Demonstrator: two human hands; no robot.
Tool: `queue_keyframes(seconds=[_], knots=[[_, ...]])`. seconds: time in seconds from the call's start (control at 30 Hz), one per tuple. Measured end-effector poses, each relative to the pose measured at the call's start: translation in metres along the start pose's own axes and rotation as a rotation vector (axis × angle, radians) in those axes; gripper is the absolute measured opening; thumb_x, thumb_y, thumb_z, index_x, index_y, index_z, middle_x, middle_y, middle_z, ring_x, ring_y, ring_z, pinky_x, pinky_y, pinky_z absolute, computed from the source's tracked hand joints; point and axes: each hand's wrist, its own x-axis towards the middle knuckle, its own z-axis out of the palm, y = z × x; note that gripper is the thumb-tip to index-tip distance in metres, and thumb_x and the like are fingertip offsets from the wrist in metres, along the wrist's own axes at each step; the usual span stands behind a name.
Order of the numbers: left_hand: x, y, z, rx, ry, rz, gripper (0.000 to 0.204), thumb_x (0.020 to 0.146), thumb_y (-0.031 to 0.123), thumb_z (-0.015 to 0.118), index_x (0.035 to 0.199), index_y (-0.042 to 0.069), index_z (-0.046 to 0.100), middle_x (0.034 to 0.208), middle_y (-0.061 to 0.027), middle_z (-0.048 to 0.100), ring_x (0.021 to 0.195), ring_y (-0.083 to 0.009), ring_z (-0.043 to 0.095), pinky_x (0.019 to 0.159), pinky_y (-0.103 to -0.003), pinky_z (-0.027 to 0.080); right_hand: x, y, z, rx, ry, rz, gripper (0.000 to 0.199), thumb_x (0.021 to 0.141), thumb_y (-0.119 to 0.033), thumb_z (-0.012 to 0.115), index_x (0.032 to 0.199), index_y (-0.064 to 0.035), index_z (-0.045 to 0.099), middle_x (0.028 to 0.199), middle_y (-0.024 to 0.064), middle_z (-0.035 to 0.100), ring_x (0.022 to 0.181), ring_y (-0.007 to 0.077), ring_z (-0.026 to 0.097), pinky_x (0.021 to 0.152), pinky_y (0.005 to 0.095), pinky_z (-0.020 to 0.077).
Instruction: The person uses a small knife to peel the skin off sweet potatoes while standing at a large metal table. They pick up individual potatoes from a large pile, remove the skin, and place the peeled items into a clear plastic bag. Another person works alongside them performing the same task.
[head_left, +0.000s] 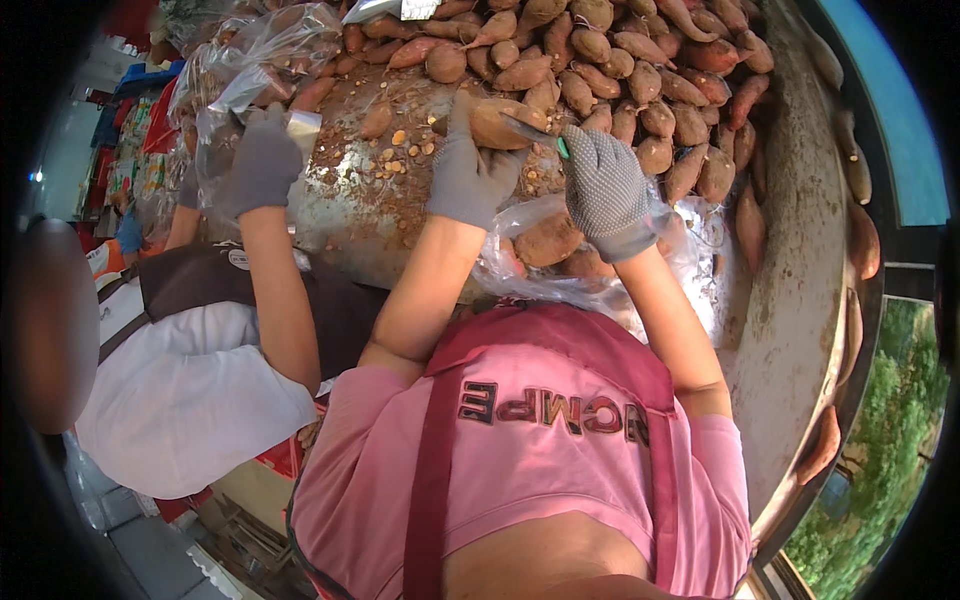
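My left hand (pixel 466 178), in a grey glove, is closed around a long brownish sweet potato (pixel 488 122) with its fingers along the near side. In my right hand (pixel 608 190), in a grey dotted glove, is a small knife (pixel 526 130). Its dark blade points left against the right end of the sweet potato, and a bit of green handle shows at my fingers. Just below my hands lies a clear plastic bag (pixel 505 262) with several large sweet potatoes (pixel 548 240) in it.
A big heap of sweet potatoes (pixel 640 80) covers the far side of the dirt-strewn table (pixel 345 205). Small cut slices (pixel 393 160) are scattered left of my hands. A co-worker's gloved hand (pixel 265 165) is at another plastic bag (pixel 280 45). A raised ledge (pixel 800 250) bounds the right side.
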Motion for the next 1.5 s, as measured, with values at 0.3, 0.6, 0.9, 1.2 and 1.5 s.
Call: queue_keyframes(seconds=[0.3, 0.6, 0.9, 1.2, 1.5], knots=[[-0.031, 0.0, 0.014, 0.069, -0.01, 0.021, 0.049, 0.086, 0.036, 0.059, 0.119, 0.002, 0.044, 0.115, -0.0118, 0.052, 0.107, -0.0252, 0.053, 0.094, -0.042, 0.046, -0.013, 0.066, 0.02, -0.014, -0.118, 0.209, 0.023, 0.08, -0.002, 0.047, 0.103, -0.0041, 0.05, 0.082, 0.0171, 0.06, 0.077, 0.0335, 0.062, 0.062, 0.0426, 0.0492], [-0.02, 0.003, 0.004, 0.087, -0.055, 0.093, 0.044, 0.092, 0.037, 0.051, 0.114, 0.0, 0.043, 0.107, -0.0125, 0.054, 0.103, -0.0227, 0.055, 0.088, -0.035, 0.051, -0.009, 0.012, -0.018, -0.067, 0.018, 0.001, 0.03, 0.077, -0.01, 0.054, 0.106, -0.0033, 0.052, 0.089, 0.012, 0.057, 0.08, 0.0289, 0.057, 0.072, 0.0388, 0.0442], [-0.035, 0.001, 0.002, 0.1, -0.035, 0.087, 0.039, 0.086, 0.033, 0.06, 0.109, 0.005, 0.048, 0.106, -0.0103, 0.055, 0.101, -0.0246, 0.056, 0.089, -0.044, 0.049, 0.008, 0.011, -0.008, -0.088, -0.199, 0.088, 0.032, 0.077, -0.001, 0.049, 0.109, -0.0028, 0.05, 0.094, 0.0178, 0.057, 0.084, 0.0324, 0.057, 0.073, 0.0414, 0.0464], [-0.033, 0.009, -0.006, 0.07, -0.163, 0.314, 0.041, 0.085, 0.032, 0.062, 0.111, 0.005, 0.048, 0.108, -0.0096, 0.054, 0.102, -0.0224, 0.053, 0.09, -0.043, 0.047, -0.051, 0.049, -0.08, -0.037, 0.054, 0.342, 0.03, 0.085, -0.028, 0.06, 0.1, -0.0018, 0.054, 0.089, 0.0189, 0.057, 0.08, 0.0369, 0.058, 0.064, 0.0429, 0.0469], [-0.067, -0.034, -0.003, 1.483, -1.143, 0.437, 0.048, 0.068, 0.032, 0.074, 0.105, 0.006, 0.058, 0.104, -0.0185, 0.059, 0.094, -0.0308, 0.059, 0.086, -0.037, 0.045, -0.158, 0.048, -0.074, 0.044, -0.236, 0.968, 0.062, 0.073, -0.032, 0.07, 0.124, -0.0036, 0.049, 0.101, 0.0182, 0.062, 0.087, 0.0322, 0.063, 0.076, 0.0374, 0.0498]])
